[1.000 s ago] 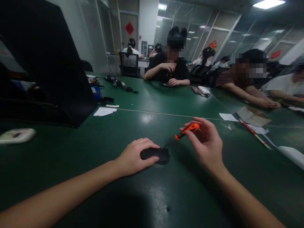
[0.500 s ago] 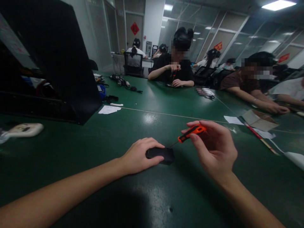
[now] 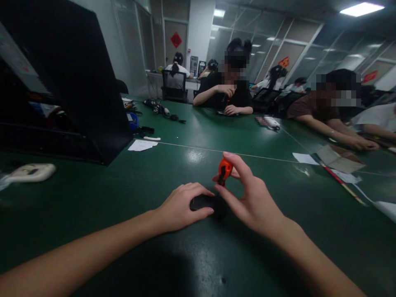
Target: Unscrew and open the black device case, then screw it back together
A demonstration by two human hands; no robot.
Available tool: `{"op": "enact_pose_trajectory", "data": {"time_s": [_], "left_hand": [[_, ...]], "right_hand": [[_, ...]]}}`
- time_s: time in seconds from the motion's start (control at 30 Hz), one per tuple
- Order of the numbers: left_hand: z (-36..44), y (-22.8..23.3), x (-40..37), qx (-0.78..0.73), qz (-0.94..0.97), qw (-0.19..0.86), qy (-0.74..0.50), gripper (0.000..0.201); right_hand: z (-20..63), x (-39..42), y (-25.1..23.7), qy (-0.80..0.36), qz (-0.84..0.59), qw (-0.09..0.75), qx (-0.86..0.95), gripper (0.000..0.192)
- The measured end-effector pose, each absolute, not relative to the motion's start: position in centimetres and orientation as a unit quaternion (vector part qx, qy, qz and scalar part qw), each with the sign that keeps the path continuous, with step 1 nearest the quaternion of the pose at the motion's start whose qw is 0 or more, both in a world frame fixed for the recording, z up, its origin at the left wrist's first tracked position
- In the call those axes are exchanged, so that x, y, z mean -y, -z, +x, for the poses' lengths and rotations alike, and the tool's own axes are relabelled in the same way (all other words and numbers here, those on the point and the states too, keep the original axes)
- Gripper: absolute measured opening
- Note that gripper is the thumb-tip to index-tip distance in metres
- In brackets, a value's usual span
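Observation:
My left hand (image 3: pixel 179 208) rests on a small black device (image 3: pixel 202 203) that lies flat on the green table (image 3: pixel 93 198), fingers curled over its left end. My right hand (image 3: pixel 250 198) pinches an orange-and-black screwdriver (image 3: pixel 224 171) by its handle, held nearly upright over the device's right end. The tip is hidden behind my fingers and the device.
A big black case (image 3: pixel 77 82) stands at the left, a white device (image 3: pixel 31 172) in front of it. Papers (image 3: pixel 142 144), cables (image 3: pixel 161 109) and a red-and-white rod (image 3: pixel 340 181) lie further out. Other people sit at the far and right sides of the table.
My right hand has swung the screwdriver from a slanted hold at the right to nearly upright over the black device, moving left and closer. My left hand has stayed on the device.

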State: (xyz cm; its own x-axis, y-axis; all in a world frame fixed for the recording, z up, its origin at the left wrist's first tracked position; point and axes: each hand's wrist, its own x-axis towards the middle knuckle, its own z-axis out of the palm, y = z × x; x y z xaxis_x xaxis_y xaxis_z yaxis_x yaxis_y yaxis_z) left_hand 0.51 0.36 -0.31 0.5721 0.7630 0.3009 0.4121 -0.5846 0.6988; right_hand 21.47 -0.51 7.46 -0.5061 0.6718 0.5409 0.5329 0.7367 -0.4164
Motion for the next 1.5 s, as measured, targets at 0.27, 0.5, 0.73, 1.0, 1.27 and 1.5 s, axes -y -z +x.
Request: {"op": "enact_pose_trajectory", "data": {"time_s": [0.27,0.5,0.73,1.0,1.27,1.5], "left_hand": [[0.4,0.3,-0.3,-0.358,0.837,0.294,-0.293,0.034],[0.4,0.3,-0.4,-0.354,0.835,0.295,-0.3,0.033],[0.4,0.2,-0.3,-0.355,0.836,0.296,-0.295,0.034],[0.5,0.2,-0.3,-0.357,0.832,0.305,-0.295,0.033],[0.5,0.2,-0.3,-0.356,0.832,0.307,-0.294,0.032],[0.4,0.2,-0.3,-0.354,0.834,0.305,-0.294,0.034]], "right_hand": [[22.3,1.3,-8.8,-0.125,-0.365,0.336,0.859,0.067],[22.9,0.0,-7.2,-0.067,-0.372,0.392,0.839,0.079],[23.8,0.1,-7.6,-0.146,-0.369,0.403,0.825,0.069],[23.6,-0.2,-6.7,-0.181,-0.339,0.437,0.813,0.071],[23.2,0.0,-6.2,-0.151,-0.339,0.429,0.824,0.078],[23.4,0.4,-8.0,-0.148,-0.369,0.379,0.836,0.066]]}}
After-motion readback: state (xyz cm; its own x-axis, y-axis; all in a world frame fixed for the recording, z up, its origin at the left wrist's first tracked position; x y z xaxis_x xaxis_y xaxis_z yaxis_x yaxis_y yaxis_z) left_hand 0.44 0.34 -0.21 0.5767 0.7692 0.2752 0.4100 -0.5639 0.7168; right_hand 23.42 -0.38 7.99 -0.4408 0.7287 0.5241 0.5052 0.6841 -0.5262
